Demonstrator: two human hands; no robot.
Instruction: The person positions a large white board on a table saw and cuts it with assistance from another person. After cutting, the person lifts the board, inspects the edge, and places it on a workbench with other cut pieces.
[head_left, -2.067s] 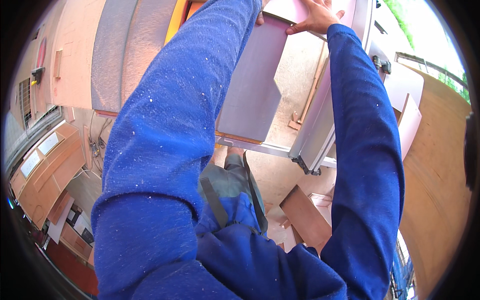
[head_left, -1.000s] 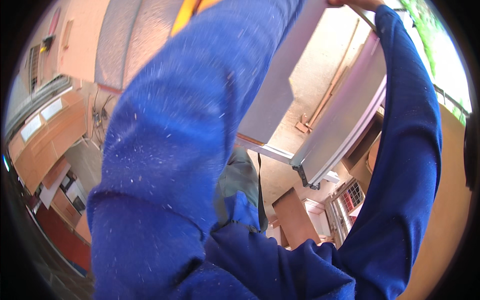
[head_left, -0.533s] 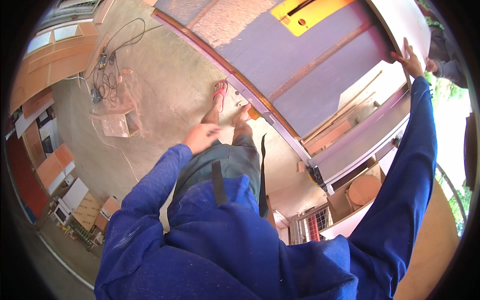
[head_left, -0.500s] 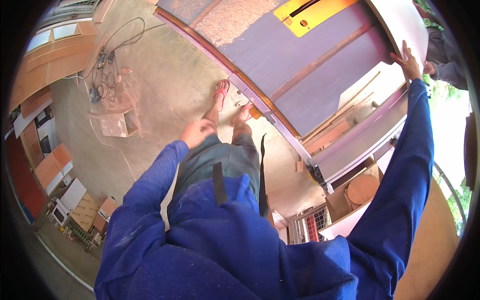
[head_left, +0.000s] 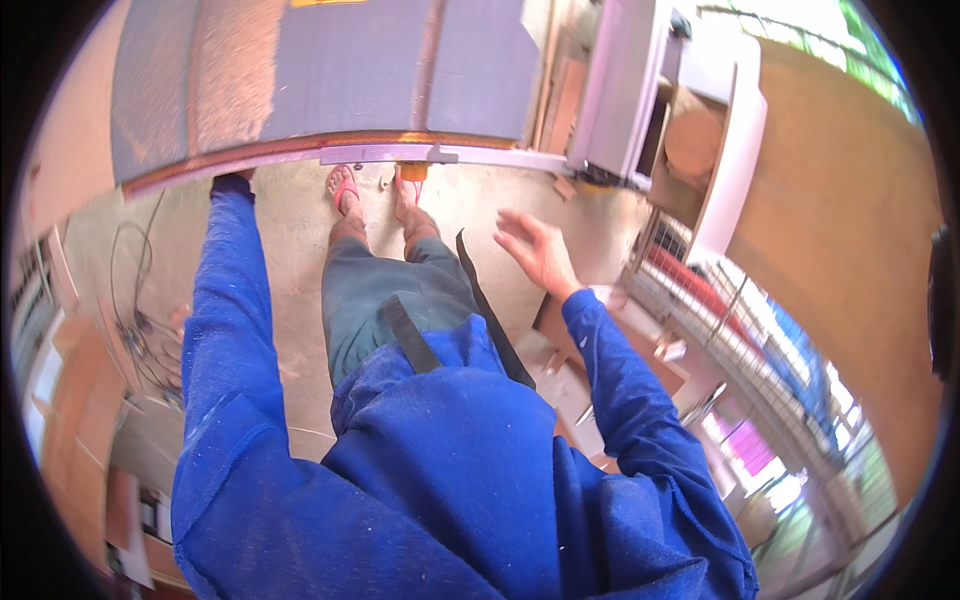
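My left hand (head_left: 236, 178) reaches to the near edge of a grey saw table (head_left: 350, 80), where the edge hides its fingers; what they touch cannot be seen. Brown sawdust (head_left: 232, 75) covers part of the table top, and a sliver of a yellow insert plate (head_left: 325, 3) shows at the upper rim. My right hand (head_left: 538, 252) hangs in the air in front of me, holding nothing, its fingers stretched and somewhat apart. It is clear of the table's metal front rail (head_left: 480, 156).
A wide brown board (head_left: 840, 200) fills the right side. Beside the saw table stands a bin with a round wooden piece (head_left: 694, 143). Black cables (head_left: 140, 320) lie on the floor at left, near wooden panels (head_left: 75, 430). A wire mesh rack (head_left: 720, 300) stands at lower right.
My view has turned, so the saw table now lies straight across ahead. My right hand has left the white board and come down in front; my left has moved forward to the table edge.
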